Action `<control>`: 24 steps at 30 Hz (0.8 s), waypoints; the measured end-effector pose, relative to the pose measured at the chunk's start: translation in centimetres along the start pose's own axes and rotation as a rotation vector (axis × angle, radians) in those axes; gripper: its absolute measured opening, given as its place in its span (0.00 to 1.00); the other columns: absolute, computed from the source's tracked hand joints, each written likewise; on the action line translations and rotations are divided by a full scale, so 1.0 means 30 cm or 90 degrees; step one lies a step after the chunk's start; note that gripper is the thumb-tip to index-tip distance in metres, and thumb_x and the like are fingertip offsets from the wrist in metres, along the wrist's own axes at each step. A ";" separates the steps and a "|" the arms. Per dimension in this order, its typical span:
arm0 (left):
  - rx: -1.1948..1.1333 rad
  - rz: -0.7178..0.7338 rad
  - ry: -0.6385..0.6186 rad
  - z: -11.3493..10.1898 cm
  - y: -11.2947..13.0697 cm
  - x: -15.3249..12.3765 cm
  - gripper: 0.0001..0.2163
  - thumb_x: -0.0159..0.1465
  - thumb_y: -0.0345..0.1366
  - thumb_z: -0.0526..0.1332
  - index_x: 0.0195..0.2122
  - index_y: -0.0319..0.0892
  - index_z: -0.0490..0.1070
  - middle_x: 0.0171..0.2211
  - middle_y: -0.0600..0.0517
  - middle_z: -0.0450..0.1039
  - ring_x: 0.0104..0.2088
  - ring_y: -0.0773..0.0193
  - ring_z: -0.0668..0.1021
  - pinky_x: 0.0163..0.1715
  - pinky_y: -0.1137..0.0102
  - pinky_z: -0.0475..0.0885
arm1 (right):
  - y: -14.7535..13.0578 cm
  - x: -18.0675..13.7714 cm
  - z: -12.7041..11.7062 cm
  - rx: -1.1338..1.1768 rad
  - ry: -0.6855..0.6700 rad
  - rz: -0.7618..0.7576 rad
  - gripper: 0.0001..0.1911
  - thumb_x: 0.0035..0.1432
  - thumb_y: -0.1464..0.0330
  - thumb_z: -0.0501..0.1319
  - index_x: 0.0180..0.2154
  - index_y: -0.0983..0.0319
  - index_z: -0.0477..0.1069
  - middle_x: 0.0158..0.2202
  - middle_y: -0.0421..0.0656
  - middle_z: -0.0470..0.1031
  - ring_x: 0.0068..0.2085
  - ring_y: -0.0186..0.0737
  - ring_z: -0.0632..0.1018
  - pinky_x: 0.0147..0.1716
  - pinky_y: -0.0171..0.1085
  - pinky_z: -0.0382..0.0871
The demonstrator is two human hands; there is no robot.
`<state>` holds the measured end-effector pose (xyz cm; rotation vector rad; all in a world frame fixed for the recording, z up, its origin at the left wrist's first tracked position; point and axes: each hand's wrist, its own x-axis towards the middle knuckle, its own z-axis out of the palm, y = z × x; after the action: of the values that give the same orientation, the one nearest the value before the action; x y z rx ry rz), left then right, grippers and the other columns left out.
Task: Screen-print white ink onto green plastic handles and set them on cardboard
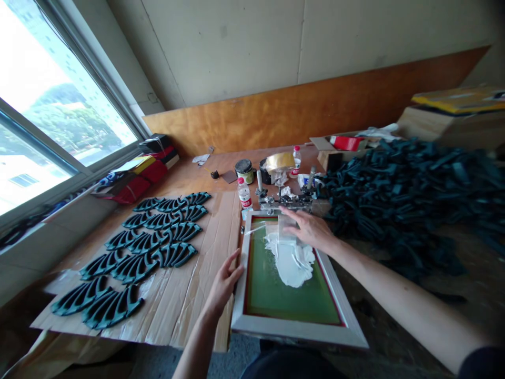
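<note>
“Two hands show in the head view! What does the right hand [310, 229] have?”

“It looks like it has a clear scraper [287, 231], pinched between thumb and fingers, up near the far end of the metal frame [300, 336].”

“Where is the white paste [292, 267]?”

“It sits on the green screen [272, 302] inside the frame. It starts at the scraper and spreads from there toward the person. The frame is longer than it is wide, and its long way runs from the clamp [284, 204] at the far end back to the person.”

“Which hand is closer to the paste?”

“The right one. Its arm reaches in from the right, across the frame's right side, with the back of the hand up and the fingers pointing left.”

“And the left hand [225, 278]?”

“It grips no loose thing. Its fingers are a bit apart, with the tips at the frame's left side. I can't tell how hard they press. Left of it, cardboard [213, 237] lies on the worktop [185, 171]”
</note>
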<state>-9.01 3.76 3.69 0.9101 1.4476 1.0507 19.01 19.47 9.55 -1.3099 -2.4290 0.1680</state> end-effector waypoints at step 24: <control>-0.141 -0.233 -0.004 0.308 -0.158 -0.075 0.29 0.58 0.60 0.55 0.44 0.37 0.72 0.35 0.42 0.78 0.34 0.56 0.80 0.28 0.68 0.72 | -0.205 -0.434 0.216 0.144 -0.014 -0.032 0.04 0.62 0.67 0.58 0.38 0.60 0.69 0.39 0.42 0.72 0.44 0.40 0.71 0.46 0.39 0.63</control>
<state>0.48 1.30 -0.39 0.4677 1.3947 0.9077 18.23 5.74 1.79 -1.1519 -2.3770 0.4326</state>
